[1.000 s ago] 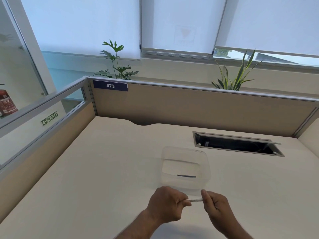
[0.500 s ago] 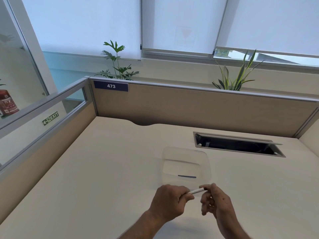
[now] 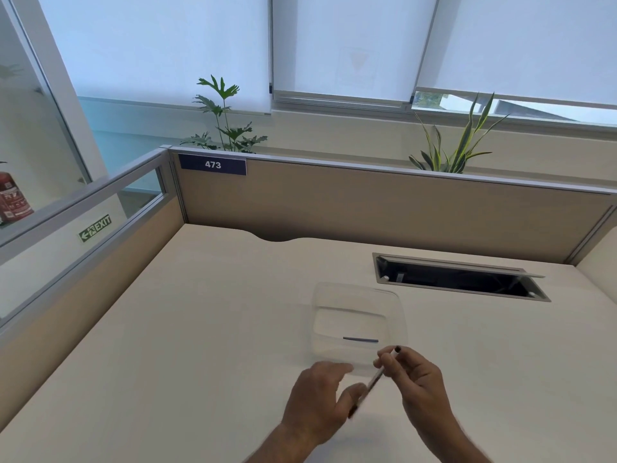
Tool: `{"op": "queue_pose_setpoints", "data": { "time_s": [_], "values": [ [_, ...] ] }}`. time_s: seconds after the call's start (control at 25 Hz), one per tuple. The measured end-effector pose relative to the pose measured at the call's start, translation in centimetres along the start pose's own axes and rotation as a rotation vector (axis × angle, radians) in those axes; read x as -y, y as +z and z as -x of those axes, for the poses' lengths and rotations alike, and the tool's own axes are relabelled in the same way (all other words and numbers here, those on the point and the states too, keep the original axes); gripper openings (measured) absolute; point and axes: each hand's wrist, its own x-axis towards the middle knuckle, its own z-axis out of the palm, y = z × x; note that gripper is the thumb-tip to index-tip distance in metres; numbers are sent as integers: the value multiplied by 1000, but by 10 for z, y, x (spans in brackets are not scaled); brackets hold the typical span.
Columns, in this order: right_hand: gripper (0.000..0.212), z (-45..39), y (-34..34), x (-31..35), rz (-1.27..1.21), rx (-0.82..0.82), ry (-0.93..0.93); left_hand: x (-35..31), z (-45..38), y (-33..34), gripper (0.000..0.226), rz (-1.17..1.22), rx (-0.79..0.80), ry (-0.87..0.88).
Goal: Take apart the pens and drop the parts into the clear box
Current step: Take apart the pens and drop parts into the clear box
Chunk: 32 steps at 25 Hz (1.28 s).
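A slim white pen with a dark tip is tilted steeply just in front of the clear box. My right hand pinches the pen near its upper end. My left hand is beside the pen's lower half with its fingers spread; the thumb is close to the barrel and does not seem to grip it. Both hands and the pen are blurred. A thin dark pen part lies on the floor of the box.
The pale desk is walled by tan partitions at the back and left. An open cable hatch is set into the desk behind and to the right of the box.
The pen has swung from nearly level between both hands to steeply tilted. My left hand has opened its grip, and my right hand has risen with the pen's upper end.
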Motion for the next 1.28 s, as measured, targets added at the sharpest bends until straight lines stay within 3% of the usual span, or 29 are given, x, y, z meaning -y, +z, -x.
{"op": "queue_pose_setpoints", "data": {
  "time_s": [0.16, 0.28, 0.36, 0.64, 1.2, 1.28],
  "values": [
    [21, -1, 0, 6, -94, -55, 12, 29, 17, 14, 97, -201, 87, -67],
    [60, -4, -2, 8, -170, -66, 106, 56, 27, 23, 93, -343, 172, -133],
    [72, -7, -5, 13, -227, -86, 177, 70, 33, 28, 92, -371, 231, -203],
    [54, -14, -2, 21, -344, -138, 227, 85, 40, 44, 97, -459, 175, -89],
    [53, -10, 1, 14, -270, -94, 100, 87, 41, 45, 95, -486, 119, -64],
    [38, -8, 4, 12, -200, -71, 51, 87, 42, 45, 96, -479, 127, -65]
  ]
}}
